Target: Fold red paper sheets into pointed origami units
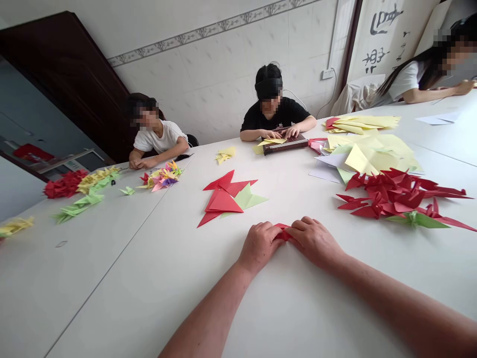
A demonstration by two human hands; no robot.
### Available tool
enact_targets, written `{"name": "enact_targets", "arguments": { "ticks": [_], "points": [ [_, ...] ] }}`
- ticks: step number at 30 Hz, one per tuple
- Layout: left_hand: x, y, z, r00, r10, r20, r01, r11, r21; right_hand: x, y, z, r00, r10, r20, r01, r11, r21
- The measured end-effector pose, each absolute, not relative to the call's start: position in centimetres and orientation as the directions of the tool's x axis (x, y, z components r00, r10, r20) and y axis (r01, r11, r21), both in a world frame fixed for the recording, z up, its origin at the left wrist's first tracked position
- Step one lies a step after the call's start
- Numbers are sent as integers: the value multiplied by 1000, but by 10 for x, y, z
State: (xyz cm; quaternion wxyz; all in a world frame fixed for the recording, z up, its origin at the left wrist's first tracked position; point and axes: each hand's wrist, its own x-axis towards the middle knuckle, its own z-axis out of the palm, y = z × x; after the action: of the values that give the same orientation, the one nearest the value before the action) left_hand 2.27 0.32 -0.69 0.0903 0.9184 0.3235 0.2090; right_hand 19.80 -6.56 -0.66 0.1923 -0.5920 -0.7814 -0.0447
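Between my two hands is a small folded piece of red paper point(283, 232), held low over the white table point(156, 288). My left hand point(259, 244) pinches its left side, and my right hand point(313, 241) grips the right side. Both sets of fingers are closed and cover most of the paper, so its full shape is hidden. Just beyond my left hand lie several red folded paper pieces point(222, 201) with a light green folded piece point(249, 198) partly under them.
At right sits a heap of red paper cranes point(400, 194) with a green one point(419, 219). Behind it are yellow sheets point(391, 149). Colourful cranes point(164, 176) and red, yellow and green piles point(65, 184) lie at left. A person point(276, 109) opposite works at a dark wooden board point(286, 144); others sit nearby.
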Motion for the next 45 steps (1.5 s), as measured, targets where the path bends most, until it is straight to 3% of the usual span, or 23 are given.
{"name": "enact_targets", "arguments": {
  "ticks": [6, 16, 24, 31, 45],
  "points": [
    [16, 6, -4, 645, 653, 396, 538, -757, 371, 202, -62, -8, -249, 911, 330, 927, 322, -192],
    [17, 6, 0, 692, 654, 307, 548, -752, 367, 196, -61, -13, -238, 897, 373, 929, 323, -183],
    [15, 9, -2, 695, 651, 305, 531, -750, 394, 197, -56, -10, -289, 896, 338, 900, 374, -222],
    [12, 8, 0, 717, 627, 304, 529, -774, 347, 197, -56, -9, -289, 893, 345, 900, 376, -221],
    [12, 11, -1, 706, 651, 278, 541, -750, 381, 199, -53, -16, -319, 842, 435, 868, 443, -222]
  ]
}}
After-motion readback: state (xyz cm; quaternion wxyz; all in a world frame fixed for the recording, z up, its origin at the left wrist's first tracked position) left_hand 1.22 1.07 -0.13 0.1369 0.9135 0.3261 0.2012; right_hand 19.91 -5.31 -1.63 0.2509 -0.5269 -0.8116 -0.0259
